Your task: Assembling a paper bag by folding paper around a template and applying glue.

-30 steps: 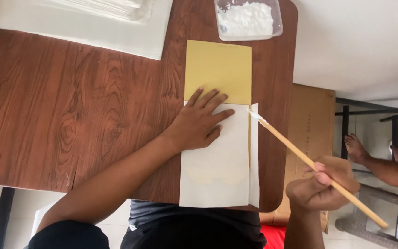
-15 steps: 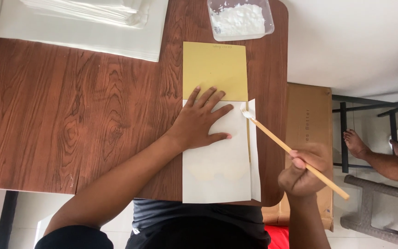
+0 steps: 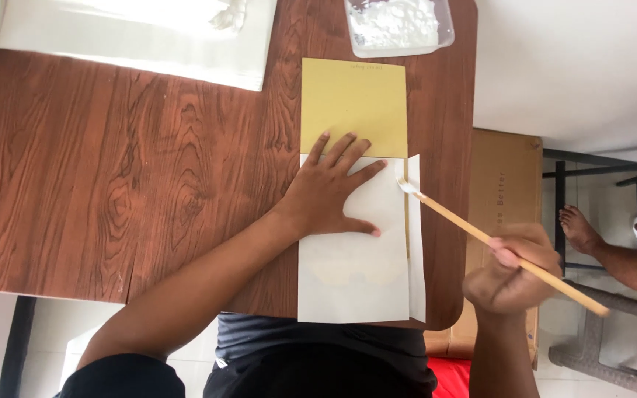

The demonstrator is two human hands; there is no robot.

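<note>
Left hand [image 3: 329, 193] flat on the white sheet [image 3: 353, 254] at centre frame, fingers spread, pinning it to the brown surface [image 3: 112, 177]. Right hand [image 3: 514, 269] lower right, fingers pinched round a thin wooden stick [image 3: 503, 250]. Stick slanted, tip up-left on the folded side flap [image 3: 415, 236], right at the flap's long vertical edge. Yellow sheet [image 3: 353, 107] poking out above. Compared with a second back: tip slid lower along the strip, right hand drawn in closer.
</note>
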